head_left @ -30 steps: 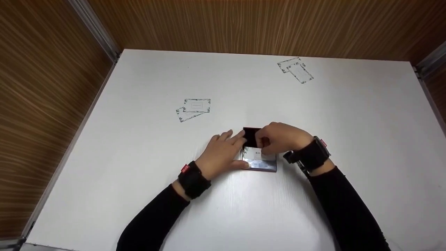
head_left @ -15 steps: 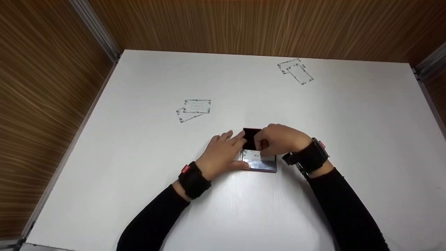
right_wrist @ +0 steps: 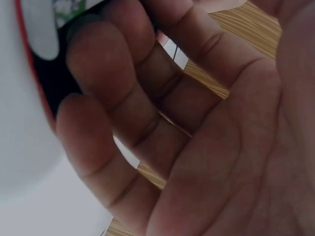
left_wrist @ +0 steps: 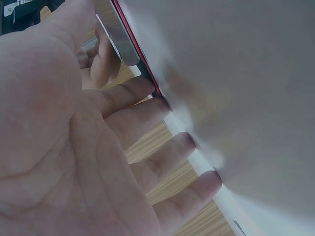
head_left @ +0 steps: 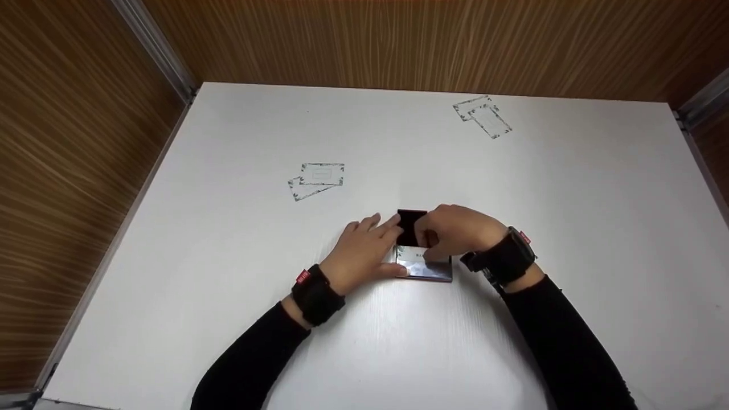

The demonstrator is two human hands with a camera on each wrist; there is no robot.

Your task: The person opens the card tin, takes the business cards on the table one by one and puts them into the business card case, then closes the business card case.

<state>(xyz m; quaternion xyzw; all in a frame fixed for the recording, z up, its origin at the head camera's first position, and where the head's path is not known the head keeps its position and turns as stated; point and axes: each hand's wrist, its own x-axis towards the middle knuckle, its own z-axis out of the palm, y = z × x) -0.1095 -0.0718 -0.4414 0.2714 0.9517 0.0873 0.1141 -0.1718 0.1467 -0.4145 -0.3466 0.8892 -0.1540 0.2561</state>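
A red-edged card case (head_left: 428, 271) lies on the white table, with a black panel (head_left: 408, 229) at the top and shiny metal at the bottom. A white card (head_left: 406, 254) with a leafy print sits partly in the metal half. My right hand (head_left: 464, 229) curls over the case and pinches the card; in the right wrist view its fingers (right_wrist: 101, 59) are bent beside the card's printed corner (right_wrist: 70, 10). My left hand (head_left: 360, 253) rests at the case's left side, thumb on the metal, fairly straight fingers (left_wrist: 155, 162) touching case edge and table.
Two overlapping cards with leafy borders (head_left: 322, 173) lie to the upper left of the case. Another overlapping pair of cards (head_left: 490, 121) lies near the back edge. Wood-grain panels (head_left: 398, 45) stand behind and beside the white table (head_left: 228, 228).
The card has slid down, lower into the metal half of the case, with my right hand moving slightly downward along with it. My left hand has stayed in place.
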